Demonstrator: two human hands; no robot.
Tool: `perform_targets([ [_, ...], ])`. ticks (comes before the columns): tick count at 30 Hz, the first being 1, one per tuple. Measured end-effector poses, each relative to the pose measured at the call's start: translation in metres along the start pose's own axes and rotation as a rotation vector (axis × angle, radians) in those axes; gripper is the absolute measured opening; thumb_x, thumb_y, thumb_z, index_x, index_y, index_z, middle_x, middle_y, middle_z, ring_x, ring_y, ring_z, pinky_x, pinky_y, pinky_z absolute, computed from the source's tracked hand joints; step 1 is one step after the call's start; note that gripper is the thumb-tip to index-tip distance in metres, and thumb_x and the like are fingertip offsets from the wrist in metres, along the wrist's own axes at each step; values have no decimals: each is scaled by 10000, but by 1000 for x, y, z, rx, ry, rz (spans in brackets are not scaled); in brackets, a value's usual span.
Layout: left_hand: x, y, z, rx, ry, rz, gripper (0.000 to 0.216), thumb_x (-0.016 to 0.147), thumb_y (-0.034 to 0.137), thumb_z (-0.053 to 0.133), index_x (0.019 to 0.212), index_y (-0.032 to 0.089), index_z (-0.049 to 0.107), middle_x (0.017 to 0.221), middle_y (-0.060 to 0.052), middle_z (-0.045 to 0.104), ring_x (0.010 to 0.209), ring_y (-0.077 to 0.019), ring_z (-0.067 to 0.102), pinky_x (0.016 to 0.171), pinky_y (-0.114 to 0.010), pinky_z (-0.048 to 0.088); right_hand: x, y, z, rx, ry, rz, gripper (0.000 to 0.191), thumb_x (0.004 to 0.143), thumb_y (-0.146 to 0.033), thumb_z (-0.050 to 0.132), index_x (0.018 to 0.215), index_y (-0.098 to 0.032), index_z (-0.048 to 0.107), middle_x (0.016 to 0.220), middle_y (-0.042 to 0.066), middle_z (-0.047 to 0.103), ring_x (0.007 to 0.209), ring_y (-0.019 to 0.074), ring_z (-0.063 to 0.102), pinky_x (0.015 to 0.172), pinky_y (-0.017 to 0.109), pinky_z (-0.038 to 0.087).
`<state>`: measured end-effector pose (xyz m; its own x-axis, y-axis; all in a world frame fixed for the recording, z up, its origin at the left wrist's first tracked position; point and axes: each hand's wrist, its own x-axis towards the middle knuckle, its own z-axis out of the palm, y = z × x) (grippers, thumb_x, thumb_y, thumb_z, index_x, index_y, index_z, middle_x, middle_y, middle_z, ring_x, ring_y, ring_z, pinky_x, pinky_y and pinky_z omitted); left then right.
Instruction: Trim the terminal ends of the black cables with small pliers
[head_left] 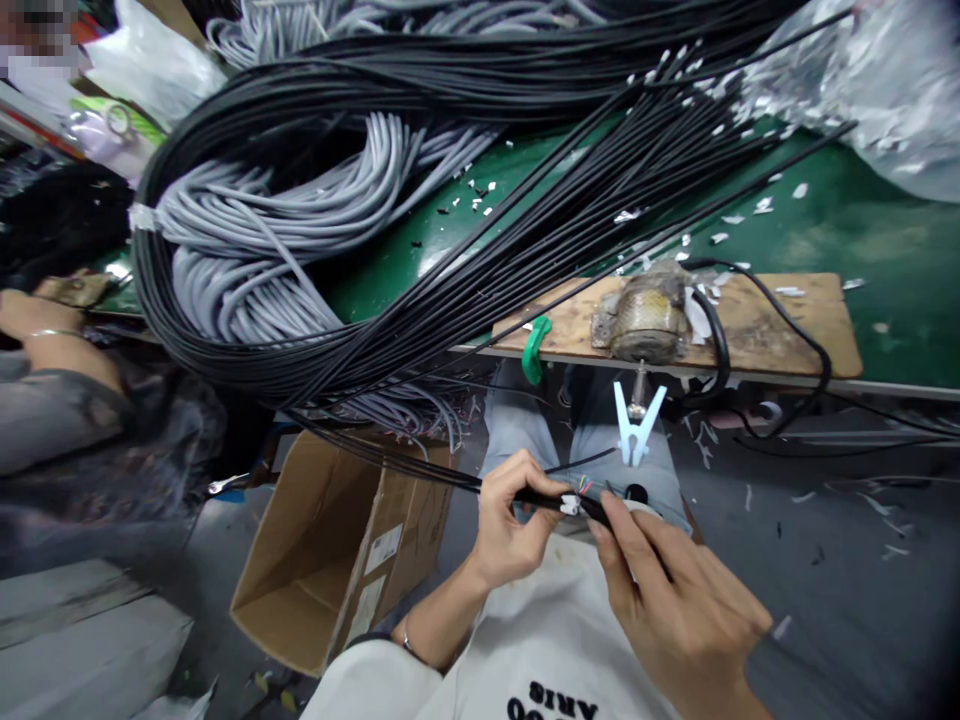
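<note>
My left hand (pixel 514 525) is closed round a few black cables (pixel 450 479), pinching them near their ends between thumb and fingers. White pieces (pixel 570 504) and thin coloured wires (pixel 583 485) show at the cable ends, just past the left fingertips. Close beside these ends is my right hand (pixel 675 590), its fingers closed on a slim black object (pixel 596 509) that is mostly hidden; its kind cannot be made out. Above the hands, a light blue clip (pixel 636 425) hangs at a metal tip on a tape-wrapped device (pixel 645 315) at the table edge.
Bundles of black cable (pixel 480 265) and grey cable (pixel 277 225) lie across the green table (pixel 900 260). The device sits on a wooden board (pixel 780 330) with a green clamp (pixel 535 350). An open cardboard box (pixel 300 560) stands lower left. A co-worker's arm (pixel 67 350) is at far left.
</note>
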<state>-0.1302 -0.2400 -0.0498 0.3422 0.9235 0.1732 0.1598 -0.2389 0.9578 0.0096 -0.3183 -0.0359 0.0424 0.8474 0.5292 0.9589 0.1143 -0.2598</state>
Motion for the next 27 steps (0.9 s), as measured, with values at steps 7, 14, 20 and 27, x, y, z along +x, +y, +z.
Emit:
perform_targets([
  [7,4,-2,0,-60,-26,-15,130,733,231,660,659,135,611,570,13,478,534,-90,418,501,-216,300,4,-4,1,-7,80,16,283,766,-241,690,1024,-139,638,718,21,698,533,107,579,570,254,355],
  [14,4,-7,-3,-149,-55,-52,221,728,334,678,661,129,629,574,-10,534,535,-98,444,497,-218,317,1,-6,1,8,108,-11,262,762,-242,696,995,-132,648,706,27,698,555,117,593,576,267,371],
  [20,3,-8,-4,-159,-29,-65,230,726,337,679,642,130,622,561,-2,525,512,-88,434,480,-209,309,-1,-4,1,-7,120,11,257,762,-241,696,988,-127,652,702,31,696,537,117,593,568,276,380],
  [27,5,-5,-3,-131,-20,-52,206,709,307,694,626,132,623,553,-6,542,522,-95,458,492,-209,329,-3,0,8,143,138,61,301,772,-260,685,1038,-133,624,762,63,690,590,144,619,605,274,427],
])
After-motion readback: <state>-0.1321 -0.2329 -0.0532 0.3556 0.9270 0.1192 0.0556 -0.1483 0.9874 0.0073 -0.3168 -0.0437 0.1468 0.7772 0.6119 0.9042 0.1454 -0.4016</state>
